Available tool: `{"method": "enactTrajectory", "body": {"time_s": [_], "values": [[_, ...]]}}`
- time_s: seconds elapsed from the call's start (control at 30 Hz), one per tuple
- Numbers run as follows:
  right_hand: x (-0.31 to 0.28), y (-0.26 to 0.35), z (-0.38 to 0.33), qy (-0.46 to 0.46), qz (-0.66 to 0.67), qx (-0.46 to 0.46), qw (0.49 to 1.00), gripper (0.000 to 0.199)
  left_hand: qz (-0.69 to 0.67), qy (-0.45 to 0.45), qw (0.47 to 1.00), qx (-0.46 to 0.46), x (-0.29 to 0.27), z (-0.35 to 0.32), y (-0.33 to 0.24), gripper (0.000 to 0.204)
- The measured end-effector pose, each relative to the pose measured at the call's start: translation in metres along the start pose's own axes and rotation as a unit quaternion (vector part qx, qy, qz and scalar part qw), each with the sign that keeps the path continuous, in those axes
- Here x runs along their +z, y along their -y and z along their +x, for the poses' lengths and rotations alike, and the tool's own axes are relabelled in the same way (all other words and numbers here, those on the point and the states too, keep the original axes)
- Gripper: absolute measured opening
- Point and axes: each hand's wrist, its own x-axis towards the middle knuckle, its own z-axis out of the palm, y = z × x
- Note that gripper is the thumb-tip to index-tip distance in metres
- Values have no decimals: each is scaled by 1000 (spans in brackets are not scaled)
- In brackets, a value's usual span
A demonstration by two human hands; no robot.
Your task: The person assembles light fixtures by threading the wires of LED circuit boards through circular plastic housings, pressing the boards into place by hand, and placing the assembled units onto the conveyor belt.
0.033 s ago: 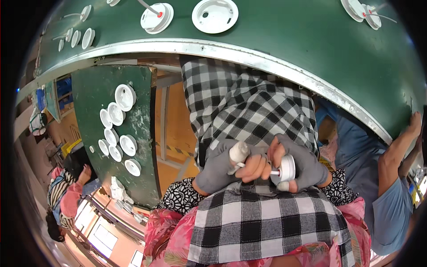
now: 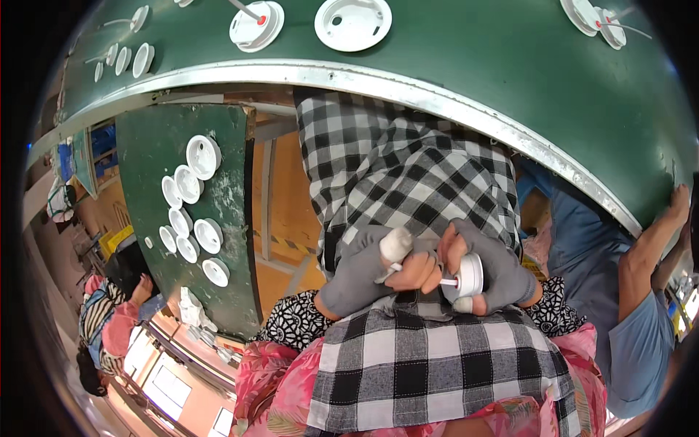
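In my gloved right hand [image 2: 506, 280] is a round white plastic lid-like piece [image 2: 470, 278], held edge-on with the fingers and thumb around its rim. A thin pale cord [image 2: 449, 282] comes out of its left face and runs into my left hand [image 2: 368, 266]. The left fingers are curled around that cord, and a whitish end of it pokes out below the thumb. Both gloves are grey with bare fingertips, and white wrapping covers both thumbs. Most of the cord is hidden inside the left fist. My hands are above my lap, over a black-and-white checked cloth.
A green side board [image 2: 229, 306] on the left carries several white round pieces [image 2: 203, 157]. Ahead, the metal-edged green bench [image 2: 473, 65] holds a large white disc [image 2: 353, 24] and corded pieces [image 2: 256, 26]. A co-worker's arm [image 2: 648, 266] rests near the right edge.
My left thumb has shifted very slightly to the right and upward. The right hand and the white piece have stayed in place.
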Motion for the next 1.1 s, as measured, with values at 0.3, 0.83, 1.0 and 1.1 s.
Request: {"method": "enactTrajectory", "body": {"time_s": [0.3, 0.83, 1.0, 1.1], "values": [[5, -8, -6, -5, -28, 3, 1000, 43, 170, -170, 966, -90, 31, -16, -20, 44], [4, 32, 34, -156, -193, 7, 969, 88, 829, -6, 540, 148, 41, 14, -30, 88], [3, 42, 35, -145, -214, -10, 966, 78, 760, -28, 646, 61, 20, 11, -20, 91], [-18, 60, 28, -86, -309, -4, 947, 69, 667, -58, 742, -37, 16, 6, -32, 95]]}}
